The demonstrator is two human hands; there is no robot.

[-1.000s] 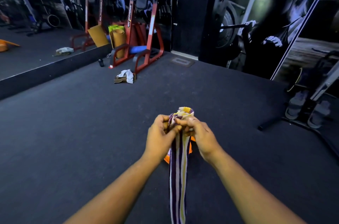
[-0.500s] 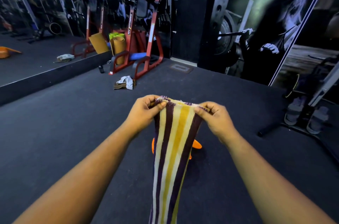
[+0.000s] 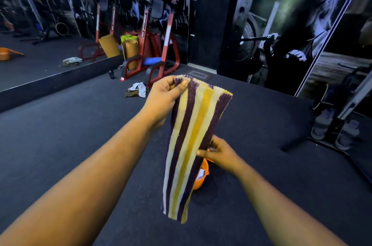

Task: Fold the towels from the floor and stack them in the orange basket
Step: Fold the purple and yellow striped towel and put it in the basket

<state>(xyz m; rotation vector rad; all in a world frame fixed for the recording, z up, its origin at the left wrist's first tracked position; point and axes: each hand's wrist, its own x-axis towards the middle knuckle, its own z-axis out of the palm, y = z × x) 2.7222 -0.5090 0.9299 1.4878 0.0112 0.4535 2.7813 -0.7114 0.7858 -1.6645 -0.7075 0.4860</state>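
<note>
Your striped towel (image 3: 193, 145) is hanging lengthwise in purple, cream and yellow bands, its top edge raised, its lower end dangling free above the floor; the orange basket (image 3: 202, 175) is sitting on the dark floor right behind it, mostly hidden; another crumpled towel (image 3: 137, 89) is lying farther back on the floor.

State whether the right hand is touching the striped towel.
Touching: in the head view the right hand pinches the striped towel at its right edge.

Head view, forward and downward
</note>
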